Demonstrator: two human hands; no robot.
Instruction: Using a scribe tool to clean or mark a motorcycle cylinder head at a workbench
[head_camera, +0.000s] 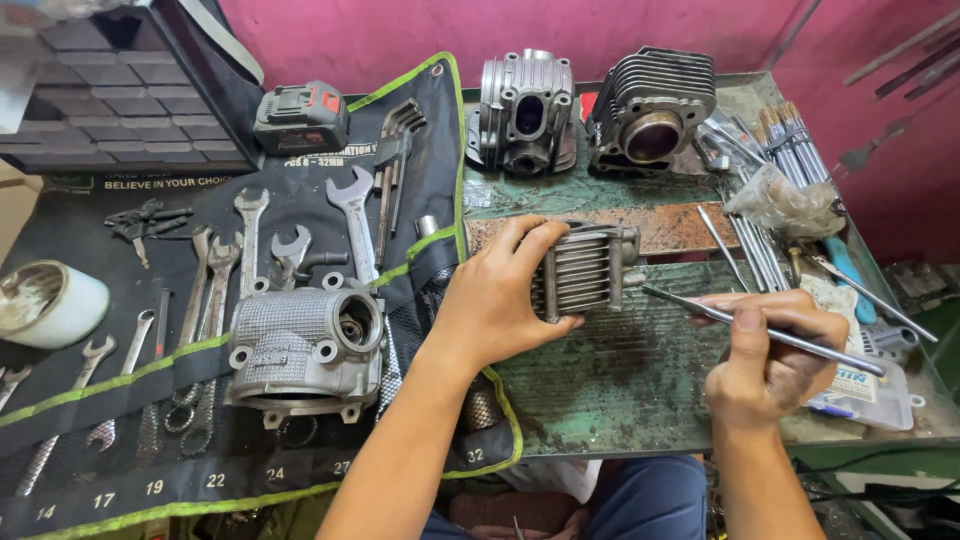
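Metal finned cylinder (585, 270), one rod (760, 330), two hands

A repair workshop: steel spanners (250, 240) lay in a black tool roll (120, 400) beside finned grey engine cylinders (650, 105) on a worn green table (620, 390).

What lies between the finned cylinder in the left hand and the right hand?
In the head view, only a thin metal rod, held by the right hand, spans to the finned cylinder gripped by the left hand.

Left hand (495, 300) grips finned cylinder (585, 270) on green tray (620, 390); right hand (770, 355) holds thin metal tool (760, 330).
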